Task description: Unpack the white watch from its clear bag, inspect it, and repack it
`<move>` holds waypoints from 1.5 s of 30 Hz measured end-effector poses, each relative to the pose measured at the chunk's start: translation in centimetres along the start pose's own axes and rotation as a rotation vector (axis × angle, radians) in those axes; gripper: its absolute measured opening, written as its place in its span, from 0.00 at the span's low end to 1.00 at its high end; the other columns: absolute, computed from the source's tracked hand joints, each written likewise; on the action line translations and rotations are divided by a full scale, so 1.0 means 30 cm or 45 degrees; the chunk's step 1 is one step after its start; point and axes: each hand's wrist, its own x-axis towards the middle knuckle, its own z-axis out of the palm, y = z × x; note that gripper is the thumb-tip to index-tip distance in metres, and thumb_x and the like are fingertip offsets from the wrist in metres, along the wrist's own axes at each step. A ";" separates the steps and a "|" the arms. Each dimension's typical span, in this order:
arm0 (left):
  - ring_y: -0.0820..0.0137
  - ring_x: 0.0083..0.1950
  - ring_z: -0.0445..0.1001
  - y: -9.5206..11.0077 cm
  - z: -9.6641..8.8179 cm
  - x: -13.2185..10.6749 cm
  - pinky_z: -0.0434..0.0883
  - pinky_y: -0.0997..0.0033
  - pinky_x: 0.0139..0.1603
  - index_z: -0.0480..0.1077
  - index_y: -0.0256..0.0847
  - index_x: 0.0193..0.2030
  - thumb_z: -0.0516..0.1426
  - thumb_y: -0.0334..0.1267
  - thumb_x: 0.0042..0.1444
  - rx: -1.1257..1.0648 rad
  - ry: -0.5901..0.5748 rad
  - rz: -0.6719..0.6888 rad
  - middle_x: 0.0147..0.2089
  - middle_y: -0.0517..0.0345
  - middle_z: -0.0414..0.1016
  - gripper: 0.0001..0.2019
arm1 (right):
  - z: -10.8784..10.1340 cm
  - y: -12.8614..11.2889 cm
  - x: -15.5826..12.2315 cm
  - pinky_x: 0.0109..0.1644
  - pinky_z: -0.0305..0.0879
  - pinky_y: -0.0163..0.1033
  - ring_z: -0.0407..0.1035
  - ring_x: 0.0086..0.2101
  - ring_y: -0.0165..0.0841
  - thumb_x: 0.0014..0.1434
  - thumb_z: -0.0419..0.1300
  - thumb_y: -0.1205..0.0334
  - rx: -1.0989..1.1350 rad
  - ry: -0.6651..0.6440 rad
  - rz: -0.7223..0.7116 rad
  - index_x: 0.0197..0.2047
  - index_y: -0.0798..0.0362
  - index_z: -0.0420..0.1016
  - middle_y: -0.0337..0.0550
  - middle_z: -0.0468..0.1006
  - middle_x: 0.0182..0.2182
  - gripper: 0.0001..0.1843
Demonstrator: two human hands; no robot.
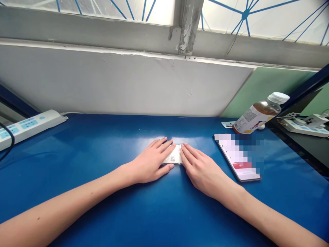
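My two hands meet over a small white packet [176,156], which lies flat on the blue table [164,219] in front of me, about midway between my forearms. My left hand [152,162] is unclenched, its fingers stretched across the packet's left part and the thumb resting along the near edge. My right hand [202,169] lays its straight fingers over the right end; its thumb is hidden, so I cannot tell whether it pinches or only presses. Between them shows a strip of white with a small grey printed square and a glossy, film-like sheen. I judge the packet light and thin, slick on top and apt to slide on this smooth surface; how stiff or fragile it is inside, I cannot tell. Its two short ends look the best hold, with light fingertips on top and a thumb at the near edge. A phone [239,164] lies well off to the right.
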 end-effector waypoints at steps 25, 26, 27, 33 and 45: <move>0.52 0.73 0.55 0.000 -0.016 -0.007 0.60 0.49 0.70 0.51 0.37 0.71 0.49 0.52 0.70 -0.150 -0.002 0.077 0.71 0.39 0.59 0.30 | 0.062 0.098 -0.032 0.54 0.73 0.50 0.74 0.50 0.42 0.68 0.55 0.68 0.576 0.429 0.163 0.56 0.54 0.71 0.52 0.80 0.50 0.15; 0.53 0.73 0.55 0.000 -0.017 -0.007 0.59 0.49 0.70 0.51 0.38 0.72 0.49 0.53 0.70 -0.153 -0.003 0.093 0.71 0.40 0.58 0.30 | 0.057 0.102 -0.030 0.52 0.74 0.49 0.75 0.48 0.41 0.68 0.56 0.68 0.584 0.442 0.150 0.55 0.54 0.72 0.52 0.81 0.48 0.13; 0.53 0.73 0.55 0.000 -0.017 -0.008 0.58 0.48 0.71 0.51 0.38 0.72 0.49 0.54 0.70 -0.153 -0.001 0.108 0.71 0.41 0.58 0.31 | 0.051 0.106 -0.028 0.50 0.74 0.48 0.75 0.46 0.41 0.68 0.56 0.68 0.595 0.453 0.140 0.53 0.54 0.73 0.51 0.81 0.46 0.12; 0.52 0.74 0.52 0.001 -0.017 -0.013 0.58 0.48 0.71 0.50 0.37 0.72 0.45 0.55 0.70 -0.162 0.024 0.062 0.73 0.39 0.54 0.31 | 0.015 0.134 -0.033 0.42 0.73 0.43 0.74 0.39 0.37 0.66 0.58 0.69 0.728 0.548 0.128 0.48 0.53 0.76 0.49 0.80 0.39 0.08; 0.51 0.74 0.52 0.019 -0.014 -0.011 0.60 0.48 0.70 0.39 0.35 0.74 0.57 0.48 0.63 -0.143 0.111 -0.100 0.74 0.35 0.50 0.42 | -0.033 0.139 -0.022 0.37 0.71 0.37 0.73 0.34 0.32 0.63 0.63 0.64 1.292 0.781 0.717 0.38 0.48 0.80 0.39 0.79 0.34 0.04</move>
